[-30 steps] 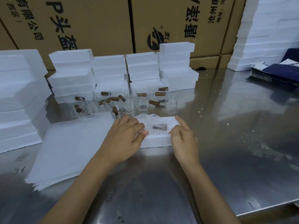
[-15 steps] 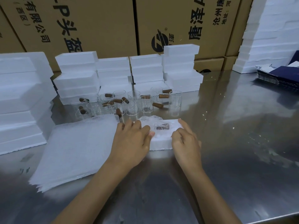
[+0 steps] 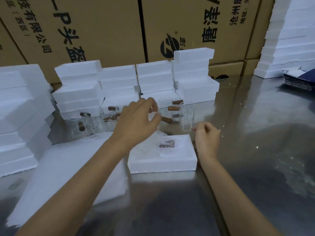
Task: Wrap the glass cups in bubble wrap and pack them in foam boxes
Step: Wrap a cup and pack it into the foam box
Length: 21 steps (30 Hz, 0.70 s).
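Glass cups [image 3: 186, 116] just beyond left hand's [image 3: 136, 121] grip.

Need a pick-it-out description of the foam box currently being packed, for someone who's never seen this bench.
On the steel table, look just in front of the cluster of glass cups, between the two forearms. The foam box lies there alone. Unlike the stacked foam boxes behind, it holds a bubble-wrapped cup.

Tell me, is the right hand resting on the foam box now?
No, the right hand hovers beside the foam box, touching nothing.
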Available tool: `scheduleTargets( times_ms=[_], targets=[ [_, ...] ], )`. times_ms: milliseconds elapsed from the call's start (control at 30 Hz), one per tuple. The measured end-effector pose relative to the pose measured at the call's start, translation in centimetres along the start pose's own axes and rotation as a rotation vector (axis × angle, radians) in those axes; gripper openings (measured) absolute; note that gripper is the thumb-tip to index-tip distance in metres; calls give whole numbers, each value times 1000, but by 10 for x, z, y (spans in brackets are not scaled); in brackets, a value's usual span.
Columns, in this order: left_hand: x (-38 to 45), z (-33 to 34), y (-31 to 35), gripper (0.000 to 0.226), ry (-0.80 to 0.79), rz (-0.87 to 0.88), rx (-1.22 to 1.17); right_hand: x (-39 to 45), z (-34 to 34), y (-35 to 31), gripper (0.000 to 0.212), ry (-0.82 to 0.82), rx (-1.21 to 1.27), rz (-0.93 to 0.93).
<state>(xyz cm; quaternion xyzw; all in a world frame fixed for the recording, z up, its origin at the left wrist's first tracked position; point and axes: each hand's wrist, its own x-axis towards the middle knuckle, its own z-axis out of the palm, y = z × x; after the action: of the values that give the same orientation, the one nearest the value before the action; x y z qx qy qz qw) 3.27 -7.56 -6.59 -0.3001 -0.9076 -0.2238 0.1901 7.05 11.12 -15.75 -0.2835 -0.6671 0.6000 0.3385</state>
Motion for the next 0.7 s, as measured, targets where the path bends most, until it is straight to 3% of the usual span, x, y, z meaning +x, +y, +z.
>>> scheduleTargets(
  times_ms=[100,233,400,533,700],
  targets=[
    [64,27,11,40,-95,-46,-95,0,5,3,23,-58,-81,-25],
    [149,75,23,64,-205,-110,-192,2,3,1,24,-18,-125,-24],
    [227,131,22,64,-418,-177,-173,0,2,1,22,-69,-186,-41],
    [242,166,11,38,-319,-155,-174,4,4,3,19,-56,-227,-54],
    [237,181,8,33,-157,-115,-213,5,4,4,19,-58,-217,-60]
  ],
)
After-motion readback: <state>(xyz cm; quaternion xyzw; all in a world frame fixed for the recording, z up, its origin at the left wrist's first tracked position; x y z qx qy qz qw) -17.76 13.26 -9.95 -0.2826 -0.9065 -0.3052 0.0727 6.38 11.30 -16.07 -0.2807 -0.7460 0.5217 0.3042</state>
